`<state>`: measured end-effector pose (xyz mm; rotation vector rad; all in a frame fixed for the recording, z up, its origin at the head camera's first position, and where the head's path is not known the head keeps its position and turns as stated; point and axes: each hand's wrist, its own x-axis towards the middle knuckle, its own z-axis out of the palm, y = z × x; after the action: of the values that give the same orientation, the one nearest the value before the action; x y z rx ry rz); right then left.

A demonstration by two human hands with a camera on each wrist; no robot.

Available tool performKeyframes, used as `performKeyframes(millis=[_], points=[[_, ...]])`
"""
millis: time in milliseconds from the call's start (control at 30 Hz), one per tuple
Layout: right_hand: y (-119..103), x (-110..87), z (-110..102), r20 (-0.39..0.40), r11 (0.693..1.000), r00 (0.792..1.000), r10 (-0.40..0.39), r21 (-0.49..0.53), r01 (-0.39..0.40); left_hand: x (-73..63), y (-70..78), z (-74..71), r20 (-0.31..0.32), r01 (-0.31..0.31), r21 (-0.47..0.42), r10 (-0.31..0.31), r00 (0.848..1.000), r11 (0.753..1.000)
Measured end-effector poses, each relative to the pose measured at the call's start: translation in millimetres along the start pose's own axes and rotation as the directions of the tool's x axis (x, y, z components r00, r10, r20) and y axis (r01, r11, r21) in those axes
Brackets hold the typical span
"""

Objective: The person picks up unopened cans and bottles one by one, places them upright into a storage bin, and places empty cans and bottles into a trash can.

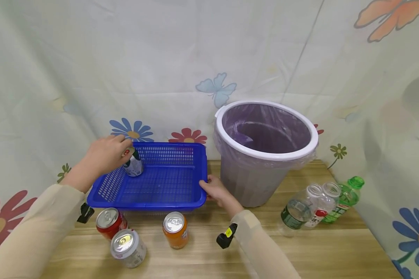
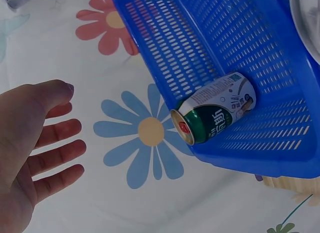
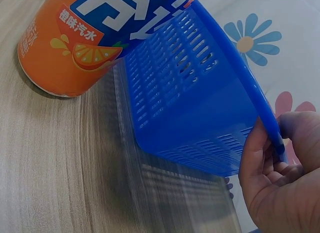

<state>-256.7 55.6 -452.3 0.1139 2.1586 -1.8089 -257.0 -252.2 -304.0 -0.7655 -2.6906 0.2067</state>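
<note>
In the head view, the upper part of the green-and-white can (image 1: 134, 168) is partly covered by the left hand (image 1: 104, 158); in the left wrist view it is seen leaning in a corner of the blue basket (image 1: 164, 186). The left grip is held wide, fingers extended, apart from the can. The basket's right rim is pinched by the right hand (image 1: 217, 189). In the right wrist view, the orange can (image 3: 65, 53) is cut off at the top. Room is left in the basket right of the green-and-white can, and on the bench (image 1: 204, 252) between the orange can and the right sleeve (image 1: 262, 240).
</note>
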Motion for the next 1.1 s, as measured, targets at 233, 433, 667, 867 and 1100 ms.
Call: performKeyframes(millis=[233, 433, 667, 867, 1100], points=[[-1, -0.8, 0, -0.005, 1.0, 1.0, 0.007, 0.0, -0.007, -11.6, 4.9, -1.4, 0.03, -0.005, 0.014, 0.004, 1.0, 1.0], [0, 0.0, 0, -0.001, 1.0, 1.0, 0.004, 0.003, -0.004, -23.8, 7.0, 4.9, 0.012, -0.021, 0.034, 0.02, 1.0, 0.999], [1, 1.0, 0, 0.005, 1.0, 1.0, -0.011, 0.019, 0.011, -40.7, 10.4, 12.6, -0.03, -0.022, -0.044, 0.021, 0.999, 0.999], [1, -0.3, 0, 0.007, 1.0, 1.0, -0.005, 0.012, 0.004, -55.9, 12.1, 15.3, -0.022, -0.012, -0.065, 0.011, 1.0, 0.998], [1, -0.4, 0, 0.003, 1.0, 1.0, -0.006, 0.007, 0.006, -72.4, 13.1, 18.4, 0.035, 0.028, -0.099, -0.025, 0.999, 0.995]])
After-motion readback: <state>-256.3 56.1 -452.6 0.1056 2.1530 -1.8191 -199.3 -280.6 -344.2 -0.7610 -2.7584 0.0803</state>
